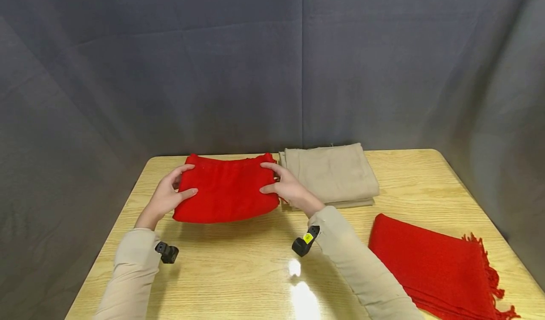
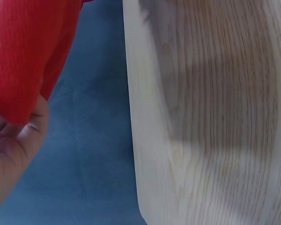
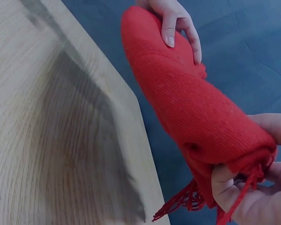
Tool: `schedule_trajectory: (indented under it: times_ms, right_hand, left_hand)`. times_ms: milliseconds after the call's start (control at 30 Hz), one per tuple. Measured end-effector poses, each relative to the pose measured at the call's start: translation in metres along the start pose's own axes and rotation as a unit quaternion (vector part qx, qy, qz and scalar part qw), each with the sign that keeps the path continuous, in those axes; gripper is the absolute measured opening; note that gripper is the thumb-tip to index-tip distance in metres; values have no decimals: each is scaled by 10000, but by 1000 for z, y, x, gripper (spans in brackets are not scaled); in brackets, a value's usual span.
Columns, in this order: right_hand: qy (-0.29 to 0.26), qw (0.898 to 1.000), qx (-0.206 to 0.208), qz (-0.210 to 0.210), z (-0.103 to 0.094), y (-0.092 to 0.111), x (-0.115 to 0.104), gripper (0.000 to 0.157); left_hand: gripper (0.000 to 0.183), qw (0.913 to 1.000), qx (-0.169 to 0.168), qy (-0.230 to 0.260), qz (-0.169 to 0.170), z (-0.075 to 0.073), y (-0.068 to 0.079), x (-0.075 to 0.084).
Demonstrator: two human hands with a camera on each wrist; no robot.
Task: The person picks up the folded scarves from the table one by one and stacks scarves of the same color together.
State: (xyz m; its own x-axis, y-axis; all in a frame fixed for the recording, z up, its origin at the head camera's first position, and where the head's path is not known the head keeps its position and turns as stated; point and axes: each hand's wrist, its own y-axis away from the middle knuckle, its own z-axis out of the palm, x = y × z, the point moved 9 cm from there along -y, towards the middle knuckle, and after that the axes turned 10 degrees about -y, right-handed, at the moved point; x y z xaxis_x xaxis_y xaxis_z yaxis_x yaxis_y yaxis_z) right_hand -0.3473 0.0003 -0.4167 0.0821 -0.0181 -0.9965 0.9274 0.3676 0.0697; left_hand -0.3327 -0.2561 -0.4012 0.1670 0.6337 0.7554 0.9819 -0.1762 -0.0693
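Observation:
A folded red scarf [image 1: 225, 190] is held up over the far left part of the table, sagging a little along its near edge. My left hand [image 1: 166, 194] grips its left end, thumb on the near face. At the right end my right hand [image 1: 286, 183] pinches it between thumb and fingers. In the right wrist view, red fringe [image 3: 189, 196] hangs by the right hand [image 3: 253, 187], and the left hand shows at the far end. The left wrist view catches the left hand [image 2: 14, 145] under a corner of the scarf [image 2: 23, 56].
Behind the right hand lies a folded beige cloth [image 1: 334, 173] at the table's back edge. A second red fringed scarf [image 1: 434, 263], folded, rests at the front right of the wooden table [image 1: 238, 272]. A dark grey curtain [image 1: 221, 74] stands behind the table.

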Motion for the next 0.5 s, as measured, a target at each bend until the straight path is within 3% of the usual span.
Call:
schedule_trajectory:
  times_ms: [500]
  right_hand:
    - [54,9998,-143,-120,-2,12,-12,63]
  left_hand:
    - [62,9998,56,-34,180,-1,9,15]
